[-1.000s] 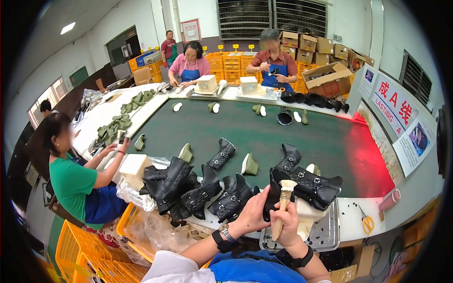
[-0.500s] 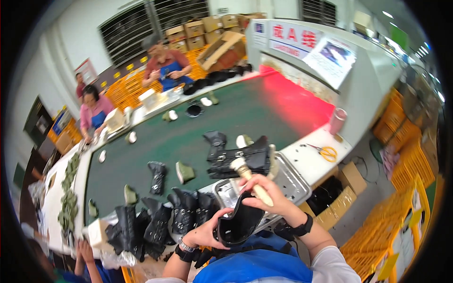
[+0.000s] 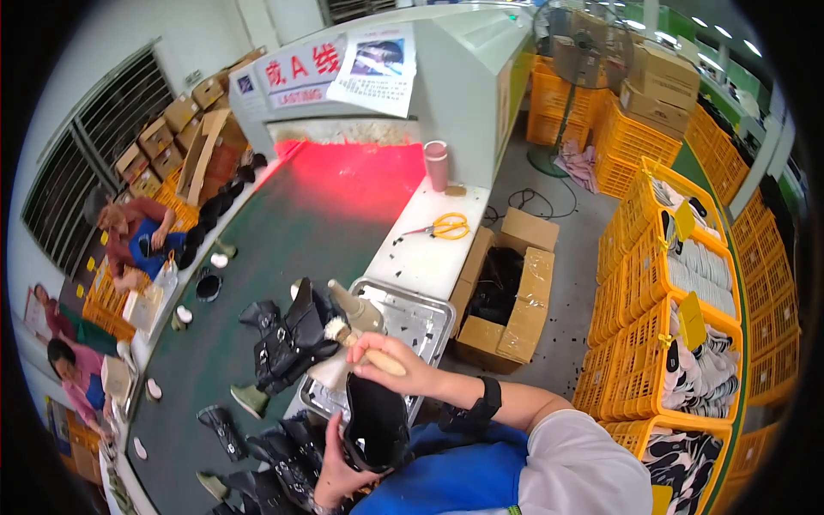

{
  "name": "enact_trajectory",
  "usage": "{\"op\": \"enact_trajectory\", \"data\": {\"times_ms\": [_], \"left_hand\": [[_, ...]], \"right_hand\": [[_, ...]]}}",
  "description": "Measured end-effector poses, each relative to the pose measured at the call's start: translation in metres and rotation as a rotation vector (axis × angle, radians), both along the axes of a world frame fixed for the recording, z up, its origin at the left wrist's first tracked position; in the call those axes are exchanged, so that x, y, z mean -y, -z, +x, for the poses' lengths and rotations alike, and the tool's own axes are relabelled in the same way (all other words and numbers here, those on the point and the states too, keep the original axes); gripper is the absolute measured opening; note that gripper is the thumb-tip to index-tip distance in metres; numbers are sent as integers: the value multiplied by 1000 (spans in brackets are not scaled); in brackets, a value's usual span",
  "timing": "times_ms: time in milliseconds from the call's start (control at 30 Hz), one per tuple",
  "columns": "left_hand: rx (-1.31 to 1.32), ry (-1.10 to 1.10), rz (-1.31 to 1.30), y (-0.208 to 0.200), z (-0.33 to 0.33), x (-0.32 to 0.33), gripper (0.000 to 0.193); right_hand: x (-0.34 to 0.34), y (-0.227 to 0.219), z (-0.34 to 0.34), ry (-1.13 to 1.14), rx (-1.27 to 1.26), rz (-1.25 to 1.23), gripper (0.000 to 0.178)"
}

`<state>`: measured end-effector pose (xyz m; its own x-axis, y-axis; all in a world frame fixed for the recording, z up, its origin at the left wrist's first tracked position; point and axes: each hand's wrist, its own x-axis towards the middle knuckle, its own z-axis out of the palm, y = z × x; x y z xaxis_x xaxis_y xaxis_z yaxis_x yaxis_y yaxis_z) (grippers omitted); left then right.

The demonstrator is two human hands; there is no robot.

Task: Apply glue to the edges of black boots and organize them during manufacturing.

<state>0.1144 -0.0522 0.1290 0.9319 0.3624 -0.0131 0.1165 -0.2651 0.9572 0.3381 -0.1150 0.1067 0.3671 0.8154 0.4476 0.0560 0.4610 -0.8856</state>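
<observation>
My right hand point(image 3: 410, 371) is closed around the pale handle of a brush point(image 3: 384, 363), its whitish bristles pointing up and left. Just below, a black boot upper point(image 3: 376, 421) is held with its wide opening facing me. My left hand point(image 3: 345, 468) grips that upper at its lower left side, thumb along the edge. Beyond the brush stands a whitish glue container with a spout point(image 3: 365, 314) in a metal tray point(image 3: 440, 319). Black buckled boots point(image 3: 287, 348) lie on the green belt left of the tray, and more point(image 3: 292, 455) crowd beside my left hand.
Orange-handled scissors point(image 3: 448, 227) and a pink cup point(image 3: 437, 167) rest on the white ledge. An open carton point(image 3: 515, 296) sits on the floor to the right, near stacked yellow crates point(image 3: 631, 343). Co-workers point(image 3: 137, 232) work across the belt point(image 3: 193, 360). Red light glows at the machine mouth point(image 3: 360, 172).
My view has swung right, bringing the crates and the fan into sight. Both hands keep hold of the brush and the boot upper; the brush stays above the upper's opening.
</observation>
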Motion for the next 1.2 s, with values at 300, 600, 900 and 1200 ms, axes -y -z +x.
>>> {"op": "enact_trajectory", "data": {"times_ms": [300, 600, 900, 1200], "left_hand": [[196, -342, -493, 19, -50, -58, 91], [101, -399, -530, 44, -81, -57, 81], [56, -357, -658, 54, -82, -57, 79], [158, -128, -923, 70, -70, -53, 74]], "right_hand": [[18, -3, 36, 73, -230, -332, 31], [-1, 81, 33, 79, 237, -636, 16], [-11, 112, 14, 80, 467, -679, 14], [-1, 99, 24, 85, 617, -660, 15]]}}
